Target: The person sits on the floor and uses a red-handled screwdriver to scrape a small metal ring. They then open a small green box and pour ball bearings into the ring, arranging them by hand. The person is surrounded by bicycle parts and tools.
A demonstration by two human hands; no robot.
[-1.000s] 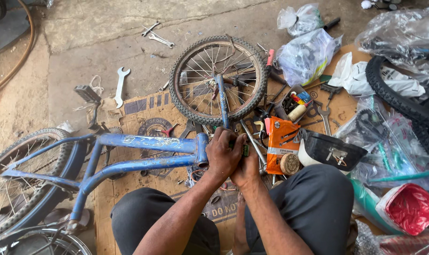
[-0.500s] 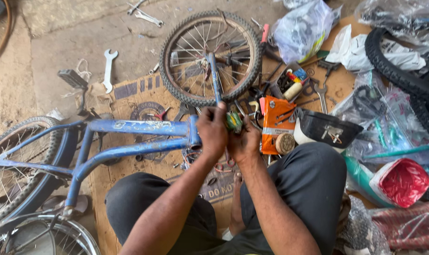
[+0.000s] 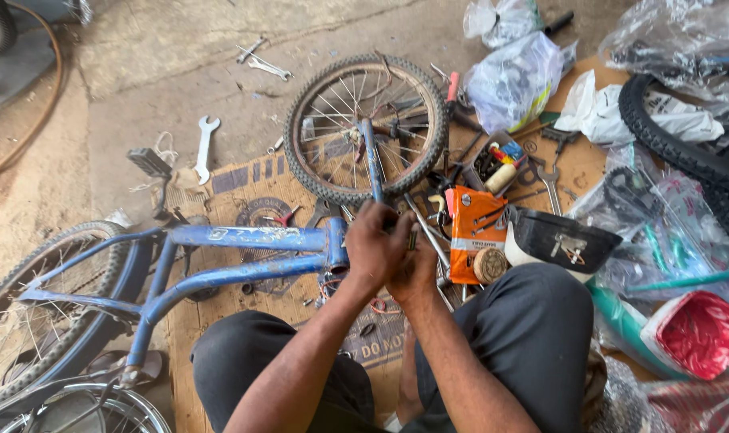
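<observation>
A blue bicycle frame (image 3: pixel 244 238) lies flat on cardboard, its fork (image 3: pixel 371 164) running into a small spoked front wheel (image 3: pixel 366 127). My left hand (image 3: pixel 372 244) is closed around the head tube where frame and fork meet. Pressed against it, my right hand (image 3: pixel 416 269) grips the same joint, with a small dark part showing between the fingers. What exactly the fingers pinch is hidden. My dark-trousered knees frame the bottom of the view.
An orange box (image 3: pixel 472 228), a black saddle (image 3: pixel 563 238) and a tray of small parts (image 3: pixel 496 160) lie right of my hands. Spanners (image 3: pixel 205 144) rest on the concrete. Plastic bags (image 3: pixel 512 76), a black tyre (image 3: pixel 677 148) and a red-lined tub (image 3: pixel 697 333) crowd the right; a rear wheel (image 3: pixel 28 321) sits left.
Both hands stay clamped on the head tube. They have shifted slightly, and a green round part seen between them half a second ago is now covered. The view has drifted.
</observation>
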